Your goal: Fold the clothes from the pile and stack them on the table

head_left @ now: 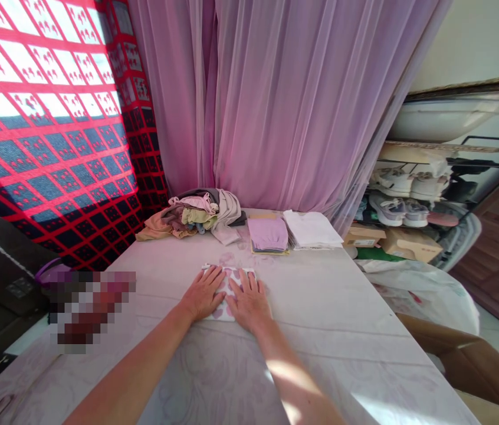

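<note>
A small folded cloth (227, 311), white with a pink and purple pattern, lies flat on the table. My left hand (205, 293) rests palm down on its left part, fingers stretched out. On its right part lies my right hand (248, 300), also flat with fingers spread. Beyond the hands is a heap of loose clothes (196, 213) in brown, pink, green and grey. Right of the heap sits a stack of folded clothes with a lilac piece (268, 233) on top. A stack of folded white clothes (314, 229) stands beside it.
The table (320, 307) has a pale, faintly patterned cover. A purple curtain (276, 106) hangs behind it. At the right are a shoe rack (393, 209) and an open cardboard box (479, 360). A red and dark checked cloth (68, 141) hangs at the left.
</note>
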`<state>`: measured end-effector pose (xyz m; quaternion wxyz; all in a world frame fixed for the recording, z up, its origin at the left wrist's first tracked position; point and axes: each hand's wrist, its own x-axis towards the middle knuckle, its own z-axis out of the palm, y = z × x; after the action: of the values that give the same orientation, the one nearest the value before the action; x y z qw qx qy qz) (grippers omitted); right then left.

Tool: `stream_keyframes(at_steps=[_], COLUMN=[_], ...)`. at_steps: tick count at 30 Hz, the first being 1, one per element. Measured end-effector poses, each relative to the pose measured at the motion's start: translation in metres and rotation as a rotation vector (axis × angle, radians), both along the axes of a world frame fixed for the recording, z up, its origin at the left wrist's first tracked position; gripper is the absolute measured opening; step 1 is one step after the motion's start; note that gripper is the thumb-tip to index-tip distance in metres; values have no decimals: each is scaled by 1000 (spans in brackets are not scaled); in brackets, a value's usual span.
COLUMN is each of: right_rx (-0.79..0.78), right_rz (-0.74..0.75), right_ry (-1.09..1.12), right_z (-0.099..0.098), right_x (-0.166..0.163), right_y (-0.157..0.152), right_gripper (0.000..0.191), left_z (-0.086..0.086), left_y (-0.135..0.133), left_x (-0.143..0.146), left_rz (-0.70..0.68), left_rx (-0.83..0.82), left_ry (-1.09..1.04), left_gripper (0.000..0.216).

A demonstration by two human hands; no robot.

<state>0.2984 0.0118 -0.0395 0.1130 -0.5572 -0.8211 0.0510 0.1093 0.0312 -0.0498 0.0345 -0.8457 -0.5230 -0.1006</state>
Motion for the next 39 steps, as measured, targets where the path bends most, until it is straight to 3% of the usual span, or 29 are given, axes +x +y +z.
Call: stream_keyframes(at_steps=[8,12,17,22,26,28,33,39], right_rx=[-36,-45,-66,-86,-90,-79,-54,-64], right_rz=[-11,-21,-24,-26,-25,-22,-20,-23], right_ry=[1,-10,-42,-75,-74,-60,-55,-51], right_z=[-1,-2,1,4,4,3,2,2], right_x=[-2,-3,-3,-3,-2,-1,0,2], right_y=[2,2,2,2,2,2,1,1], right_gripper=[55,54,54,55,56,55,53,52], left_z=[20,15,2,5,10,14,28,30], left_y=[-15,-38,-54,-45,-46,-52,-63,-55], left_x=[9,12,-3,-23,-25,-23,-23,-31], left_rz=[37,28,-65,-117,-144,-145,-229,-287], left_rx=[39,88,1,-101,-62,-1,53,-44], left_ry=[-2,-37,-57,-62,-121,-165,-165,-32], left_gripper=[48,44,60,71,83,73,17,22])
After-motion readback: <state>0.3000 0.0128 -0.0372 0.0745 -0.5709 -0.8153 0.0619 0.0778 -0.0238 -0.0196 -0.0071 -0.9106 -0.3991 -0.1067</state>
